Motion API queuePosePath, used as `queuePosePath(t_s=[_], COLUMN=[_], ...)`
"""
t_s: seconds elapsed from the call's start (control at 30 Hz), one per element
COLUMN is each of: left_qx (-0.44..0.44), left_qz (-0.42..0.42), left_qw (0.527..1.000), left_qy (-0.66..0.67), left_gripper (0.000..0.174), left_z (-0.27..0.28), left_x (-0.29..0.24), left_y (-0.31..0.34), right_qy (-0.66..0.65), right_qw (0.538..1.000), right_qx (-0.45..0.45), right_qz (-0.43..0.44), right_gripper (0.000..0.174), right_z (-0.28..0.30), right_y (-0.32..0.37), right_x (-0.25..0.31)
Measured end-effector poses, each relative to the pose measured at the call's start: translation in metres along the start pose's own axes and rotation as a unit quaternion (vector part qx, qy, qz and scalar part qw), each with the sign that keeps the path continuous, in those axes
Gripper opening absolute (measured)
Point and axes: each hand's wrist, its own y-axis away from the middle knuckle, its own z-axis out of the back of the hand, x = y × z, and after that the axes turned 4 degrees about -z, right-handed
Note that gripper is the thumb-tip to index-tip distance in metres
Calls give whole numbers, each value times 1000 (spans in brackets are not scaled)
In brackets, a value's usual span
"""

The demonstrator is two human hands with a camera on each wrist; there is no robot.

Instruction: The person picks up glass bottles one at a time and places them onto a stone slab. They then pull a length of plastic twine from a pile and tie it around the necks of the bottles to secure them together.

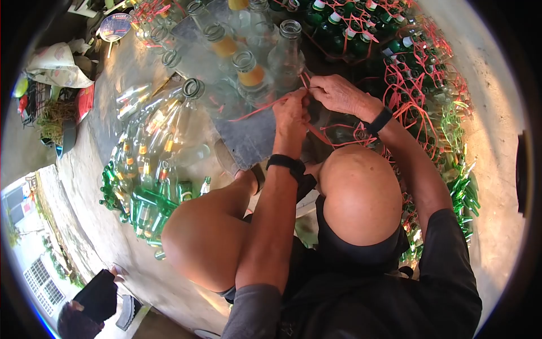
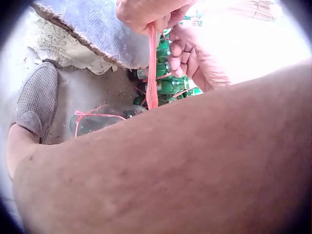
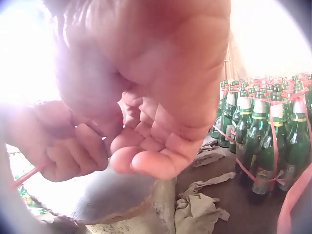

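Clear glass bottles [image 1: 248, 70] stand in a group on a grey slab [image 1: 245, 138], some with orange labels. Pink plastic twine [image 1: 257, 111] runs along their near side to the hands. My left hand [image 1: 292, 116] grips the twine; a flat pink length [image 2: 152, 73] hangs below its fist in the left wrist view. Close by on the right, my right hand [image 1: 341, 93] has its fingers curled, pinching the twine near the group's right edge. In the right wrist view its palm side fills the middle, and the left hand [image 3: 68, 146] is beside its fingertips.
Green bottles tied with pink twine [image 3: 265, 141] stand at the right. Loose clear bottles [image 1: 169, 130] and green bottles [image 1: 152, 209] lie on the floor at left. My knees [image 1: 361, 195] flank the forearms. A person with a dark tablet-like object [image 1: 96, 296] is at lower left.
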Motion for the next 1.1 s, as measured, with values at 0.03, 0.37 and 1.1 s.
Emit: queuePosePath(t_s=[0.03,0.37,1.1], left_qx=[3,6,-48], left_qz=[2,2,-48], left_qw=[1000,998,992], left_qy=[5,54,109], left_gripper=[12,11,10], left_z=[-1,-2,0], left_x=[0,2,0], left_y=[1,-3,7], right_qy=[1,135,291], right_qw=[1000,986,944], right_qx=[0,-75,-104], right_qz=[-1,59,115], right_gripper=[11,11,6], right_z=[1,-4,-8], right_y=[1,-10,-24], right_x=[-1,-10,-16])
